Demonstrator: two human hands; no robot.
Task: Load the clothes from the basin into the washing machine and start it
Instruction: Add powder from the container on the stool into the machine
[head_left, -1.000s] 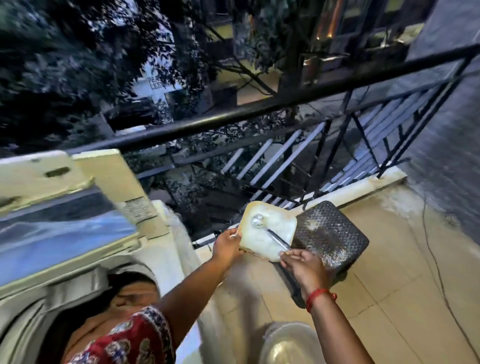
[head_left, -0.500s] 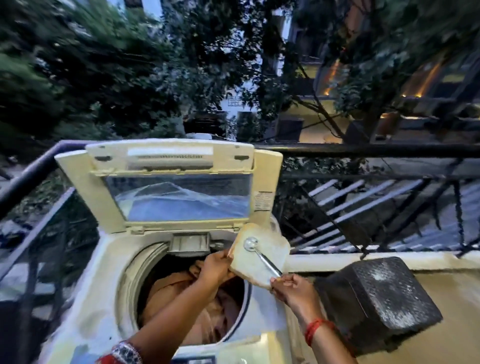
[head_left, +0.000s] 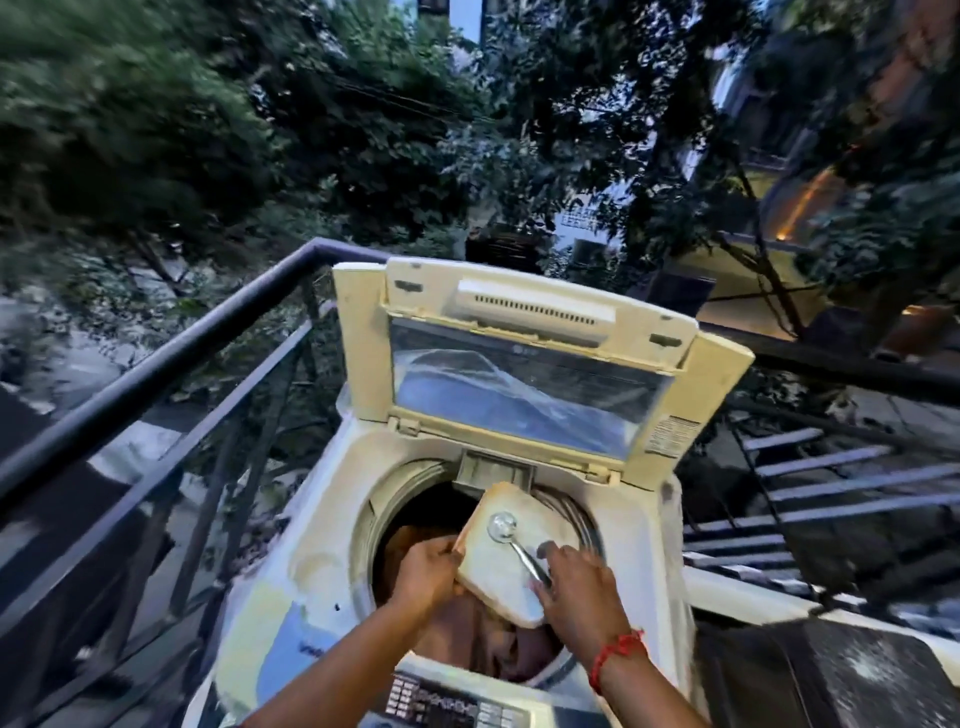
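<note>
A person on a balcony holds a cream-coloured plastic box (head_left: 506, 566) over the open drum of a top-loading washing machine (head_left: 311, 561), its lid (head_left: 519, 358) raised upright against the dark metal railing (head_left: 171, 358). The left hand (head_left: 428, 569) grips the box by its left edge, fingers curled round the rim and thumb on top. The right hand (head_left: 582, 590) pinches the handle of a metal spoon (head_left: 514, 540), whose round bowl lies on the upper face of the tilted box; a red thread bracelet (head_left: 615, 654) circles that wrist. Below the box, brownish-orange clothes (head_left: 467, 639) fill the drum, reaching close to its rim. The detergent drawer (head_left: 493, 470) sits at the back edge of the opening, just behind the top corner of the box. A control panel (head_left: 452, 701) with rows of buttons runs along the near edge of the machine, between the two forearms. To the right of the machine stands a dark stool (head_left: 857, 675) with a speckled top, beside a white ledge (head_left: 753, 603) at the foot of the railing. Trees and lit buildings spread beyond the balcony in dim evening light; the left side of the picture is blurred
</note>
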